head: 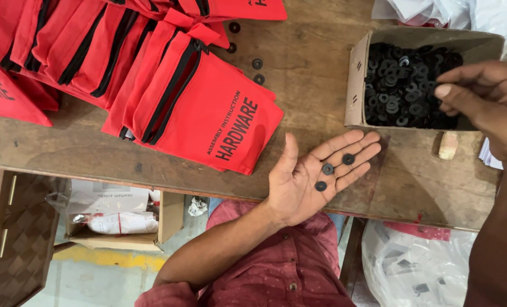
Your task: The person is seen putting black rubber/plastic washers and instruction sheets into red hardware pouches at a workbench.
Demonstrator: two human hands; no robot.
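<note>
Left hand [310, 176] lies flat open, palm up, bearing three black washers [328, 169]; right hand [481, 96] pinches washers over the cardboard box [356, 85] on the bench [316, 62].

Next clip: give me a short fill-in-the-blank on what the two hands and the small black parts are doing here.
1. The open left hand lies palm up with ___ small black rubber washers on it.
2. The right hand reaches over the ___ cardboard box of washers.
3. The flat fabric pouches on the wooden table are ___ with black zips.

Missing words: three; open; red
</note>
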